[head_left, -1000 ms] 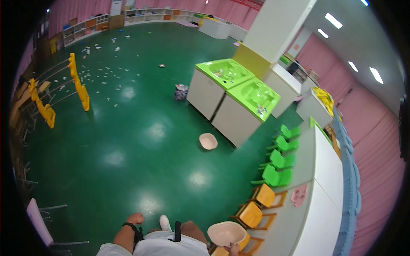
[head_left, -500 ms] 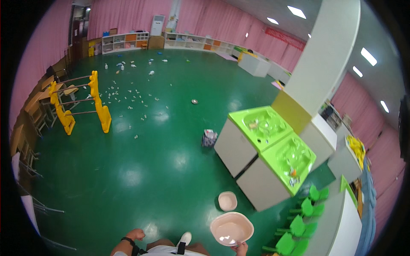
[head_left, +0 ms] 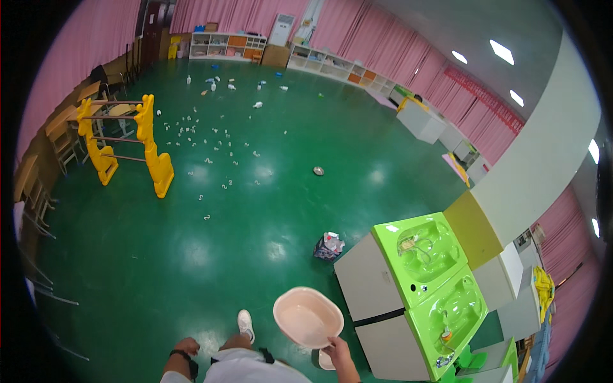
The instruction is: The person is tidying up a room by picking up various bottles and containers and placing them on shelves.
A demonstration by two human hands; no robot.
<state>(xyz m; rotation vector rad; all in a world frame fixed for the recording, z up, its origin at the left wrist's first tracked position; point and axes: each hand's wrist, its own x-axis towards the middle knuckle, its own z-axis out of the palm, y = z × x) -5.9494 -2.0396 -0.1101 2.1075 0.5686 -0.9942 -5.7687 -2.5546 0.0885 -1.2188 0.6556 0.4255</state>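
One basin is up in the hand, not yet set down.
I see the right hand (head_left: 337,350) gripping the pink basin (head_left: 306,316) by its rim, above the green floor (head_left: 223,274); it looks empty. The left hand (head_left: 188,346) shows nothing held; whether it is clenched, I cannot tell. A second basin (head_left: 326,360) is untouched, partly hidden.

Basin (head_left: 306,318) pale peach; sinks (head_left: 447,260) lime green; floor (head_left: 159,268) dark green; posts (head_left: 163,176) yellow; curtains (head_left: 365,35) pink; bag (head_left: 324,251) seemingly navy, patterned.
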